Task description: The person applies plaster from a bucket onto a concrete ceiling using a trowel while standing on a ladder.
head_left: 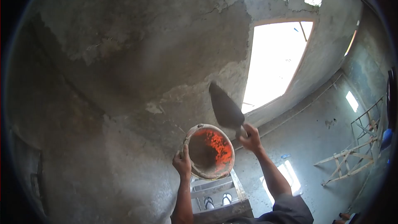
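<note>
My left hand (182, 165) grips the rim of a round bucket (198, 129), its fingers closed over the left edge. Orange-red shows on the bucket's inner wall, and grey mortar (202, 153) coats the rest of the inside. Just right of the bucket, my right hand (251, 139) is closed round the handle of a pointed trowel (226, 107). The trowel's dark blade points up and left, overlapping the plastered wall (174, 58) in this view.
Below me are the steps of a ladder or stand (211, 188), with sandalled feet (226, 199) on it. A bright window opening (273, 62) cuts the wall. A wooden trestle (348, 161) stands on the floor (302, 135) at right. Part of another person's foot (345, 216) shows at bottom right.
</note>
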Available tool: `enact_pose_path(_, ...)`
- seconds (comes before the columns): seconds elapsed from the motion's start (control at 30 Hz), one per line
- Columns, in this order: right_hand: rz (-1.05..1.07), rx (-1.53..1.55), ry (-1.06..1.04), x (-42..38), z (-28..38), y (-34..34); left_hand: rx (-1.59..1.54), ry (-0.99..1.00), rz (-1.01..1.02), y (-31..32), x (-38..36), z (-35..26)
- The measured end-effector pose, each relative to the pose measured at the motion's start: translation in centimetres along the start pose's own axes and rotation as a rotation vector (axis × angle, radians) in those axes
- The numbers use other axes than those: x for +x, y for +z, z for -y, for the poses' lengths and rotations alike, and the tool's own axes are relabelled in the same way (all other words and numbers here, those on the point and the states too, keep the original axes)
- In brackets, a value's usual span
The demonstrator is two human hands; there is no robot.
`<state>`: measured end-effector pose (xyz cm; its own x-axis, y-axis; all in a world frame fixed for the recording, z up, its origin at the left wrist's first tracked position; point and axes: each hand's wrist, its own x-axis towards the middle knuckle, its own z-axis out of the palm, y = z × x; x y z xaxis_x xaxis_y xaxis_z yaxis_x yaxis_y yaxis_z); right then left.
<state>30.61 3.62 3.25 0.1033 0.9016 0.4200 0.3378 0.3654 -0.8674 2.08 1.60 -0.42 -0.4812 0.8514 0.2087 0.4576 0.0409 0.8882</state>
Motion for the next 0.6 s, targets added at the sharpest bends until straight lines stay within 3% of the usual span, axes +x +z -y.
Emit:
enact_pose_path(0.07,-0.042,0.203,0.225,5.5,0.1,1.0,0.018,0.007,0.022,0.9,-0.1,-0.4)
enact_pose_path(0.1,-0.124,0.091,0.164,8.4,-1.2,1.7,0.001,-0.022,0.029,1.6,-0.1,-0.4)
enact_pose_path(0.17,-0.257,0.265,0.176,14.0,-1.5,2.4,-0.019,-0.057,0.044,2.6,-0.5,1.2)
enact_pose_path(0.23,-0.362,0.115,0.064,18.9,-2.6,2.6,0.025,-0.041,0.010,3.5,-0.6,3.1)
enact_pose_path(0.27,-0.396,0.019,0.039,21.0,-2.3,2.3,-0.018,-0.063,0.070,2.7,-0.5,1.3)
enact_pose_path(0.37,-0.420,0.039,0.008,26.0,-2.9,2.1,-0.002,-0.069,0.110,2.3,0.1,0.8)
enact_pose_path(0.43,-0.574,-0.122,-0.241,29.4,-4.0,1.9,0.000,-0.057,0.121,2.2,0.2,1.0)
enact_pose_path(0.6,-0.720,-0.345,-0.286,33.4,-2.0,1.3,0.025,-0.069,0.186,1.9,0.2,0.2)
